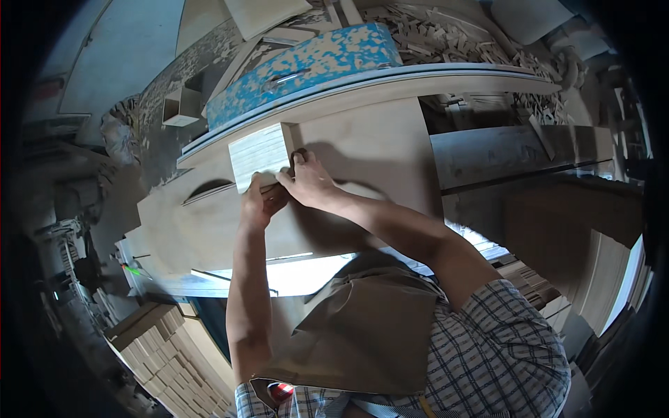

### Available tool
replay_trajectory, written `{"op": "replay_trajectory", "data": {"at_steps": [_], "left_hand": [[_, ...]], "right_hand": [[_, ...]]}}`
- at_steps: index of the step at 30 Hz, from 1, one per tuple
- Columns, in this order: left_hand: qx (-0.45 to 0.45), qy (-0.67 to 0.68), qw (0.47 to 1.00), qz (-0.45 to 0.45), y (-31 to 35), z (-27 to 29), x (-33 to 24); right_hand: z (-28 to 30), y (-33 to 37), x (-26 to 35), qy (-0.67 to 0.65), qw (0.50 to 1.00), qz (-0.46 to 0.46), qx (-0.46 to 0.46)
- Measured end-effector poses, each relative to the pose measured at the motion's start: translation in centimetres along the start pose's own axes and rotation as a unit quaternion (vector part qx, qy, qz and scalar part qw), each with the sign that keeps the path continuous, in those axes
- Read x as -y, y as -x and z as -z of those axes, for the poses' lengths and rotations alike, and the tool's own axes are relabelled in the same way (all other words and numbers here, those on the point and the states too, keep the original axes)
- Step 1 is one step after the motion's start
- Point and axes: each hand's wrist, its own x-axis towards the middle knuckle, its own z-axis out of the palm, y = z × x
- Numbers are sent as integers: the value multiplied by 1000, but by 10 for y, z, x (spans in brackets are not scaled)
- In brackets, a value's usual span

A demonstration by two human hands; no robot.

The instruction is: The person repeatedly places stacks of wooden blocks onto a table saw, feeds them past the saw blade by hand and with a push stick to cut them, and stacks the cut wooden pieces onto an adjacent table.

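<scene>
A pale wooden block [259, 155] with fine parallel lines on its upper face rests on the wooden worktable [376, 139], close to a long straight fence [348, 96]. My left hand [263, 200] grips the block's near edge, its thumb up against the wood. At the near right corner, my right hand [311, 182] has its fingers bent around the block's side, and the two hands almost touch. The undersides of the fingers are hidden. Just left of the block, a dark half-round slot [208, 188] with a thin straight edge opens in the tabletop.
Behind the fence stands a blue-and-tan mottled panel [306, 66]. Wood offcuts [446, 38] are heaped beyond it. A small open box [181, 108] sits at the far left. Stacked wooden strips [171, 355] stand at the near left, and a grey ledge [516, 153] runs along the right.
</scene>
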Motion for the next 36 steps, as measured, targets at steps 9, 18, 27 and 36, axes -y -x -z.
{"op": "replay_trajectory", "data": {"at_steps": [9,18,27,36], "left_hand": [[-123,6,992,14,-12,-10,5],[-293,-45,943,-150,-4,-5,39],[-400,16,841,-364,-10,-85,63],[-397,105,838,-359,-10,-49,41]], "right_hand": [[3,0,-17,28,996,88,-8],[50,-9,-17,193,947,255,8],[63,-115,40,487,619,608,95],[19,-149,64,540,537,638,114]]}}
